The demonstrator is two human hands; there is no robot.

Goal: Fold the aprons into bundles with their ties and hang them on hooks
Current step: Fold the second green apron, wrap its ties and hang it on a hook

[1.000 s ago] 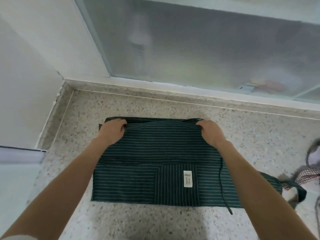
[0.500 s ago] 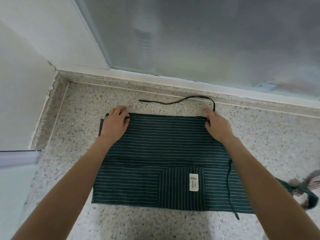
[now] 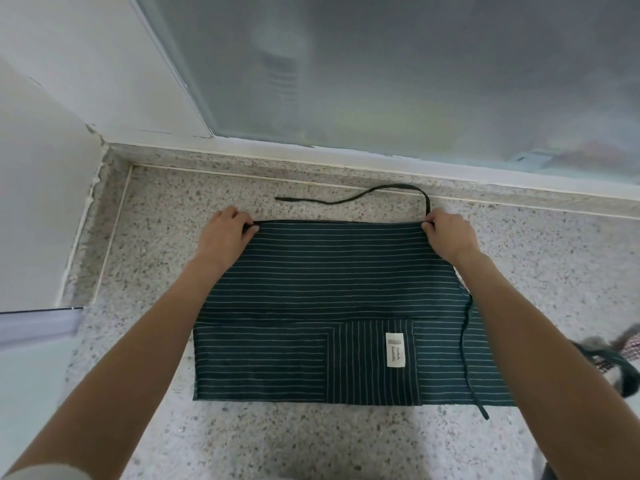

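Observation:
A dark green apron with thin white stripes [image 3: 329, 282] lies folded flat on the speckled stone counter [image 3: 166, 258]. A white label [image 3: 395, 348] sits on its front pocket. My left hand [image 3: 225, 233] pinches the far left corner of the apron. My right hand [image 3: 450, 235] pinches the far right corner. One dark tie [image 3: 349, 200] curls across the counter beyond the far edge, running from my right hand. Another tie [image 3: 465, 348] trails down the apron's right side, beside my right forearm.
A frosted window [image 3: 398, 74] and its white sill run along the back. A white wall [image 3: 38, 185] closes the left side. Another bunched cloth with a dark strap [image 3: 613, 358] lies at the right edge of the counter.
The far tie, tucked out of sight a second ago, now lies spread beyond the apron. Both hands have shifted outward to the far corners and pinch the edge.

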